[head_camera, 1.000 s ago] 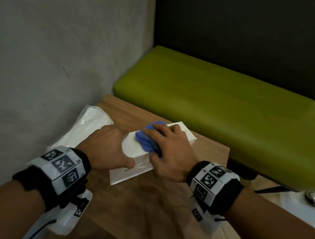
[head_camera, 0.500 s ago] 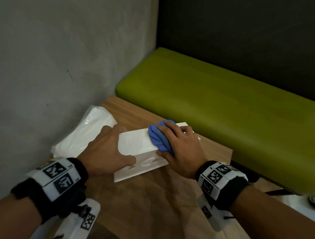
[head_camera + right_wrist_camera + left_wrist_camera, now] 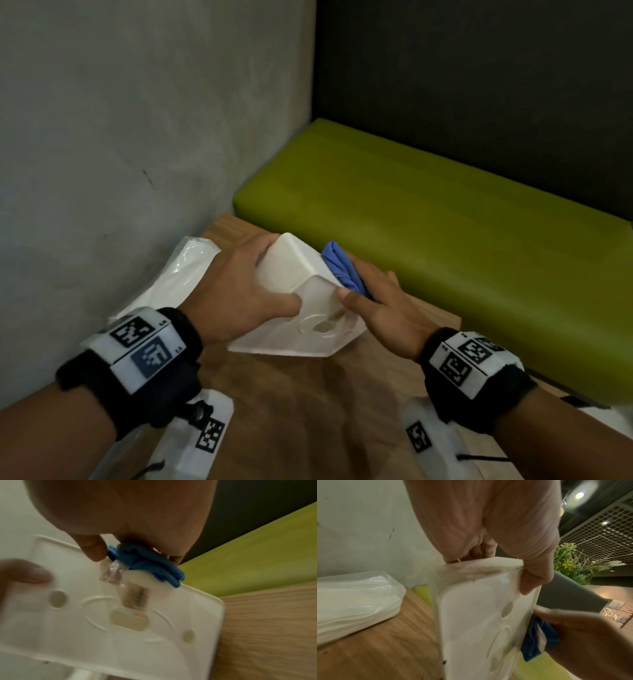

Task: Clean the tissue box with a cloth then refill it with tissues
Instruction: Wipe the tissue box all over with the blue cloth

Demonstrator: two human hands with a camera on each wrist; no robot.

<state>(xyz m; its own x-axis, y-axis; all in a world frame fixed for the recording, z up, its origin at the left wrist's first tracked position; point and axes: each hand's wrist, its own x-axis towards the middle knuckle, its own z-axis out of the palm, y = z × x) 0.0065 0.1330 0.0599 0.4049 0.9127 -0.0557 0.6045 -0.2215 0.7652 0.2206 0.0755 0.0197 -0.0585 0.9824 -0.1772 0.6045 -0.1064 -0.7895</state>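
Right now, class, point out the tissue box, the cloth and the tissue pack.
Tissue box [image 3: 301, 270], head view, upper end face.
Cloth [image 3: 147, 562], right wrist view, bunched middle fold.
Tissue pack [image 3: 356, 596], left wrist view, plastic top.

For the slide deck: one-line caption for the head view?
Left hand tilts white tissue box while right hand wipes it with blue cloth.

The rectangular plastic tissue box [image 3: 301, 281] is plain white. Against it lies a bunched blue cloth [image 3: 342, 274]. Under it, the wooden tabletop [image 3: 308, 394] shows brown grain. Behind it, the padded seat cushion [image 3: 428, 219] is olive green.
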